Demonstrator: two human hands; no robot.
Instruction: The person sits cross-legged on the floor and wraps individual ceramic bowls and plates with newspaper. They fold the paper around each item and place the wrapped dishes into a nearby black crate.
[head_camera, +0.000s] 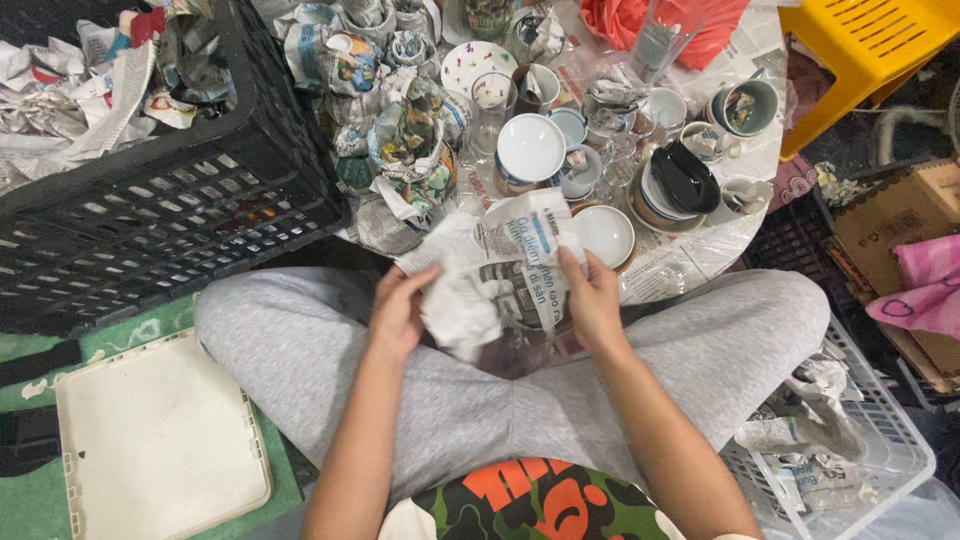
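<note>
Wrapping step, crumpled newspaper bundle (497, 275) over lap before white bowl (604, 234): left hand (398, 312) fingers curled under paper, right hand (590, 296) fingertips pinching upper edge; contents hidden; firm, even folding probably required next

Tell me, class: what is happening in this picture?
A person sits cross-legged, both hands on a crumpled newspaper-wrapped bundle over the lap: left hand at its left edge, right hand at its right. Ahead, white ceramic bowls and cups sit on newspaper. A black plastic crate of crumpled paper stands on the left.
</note>
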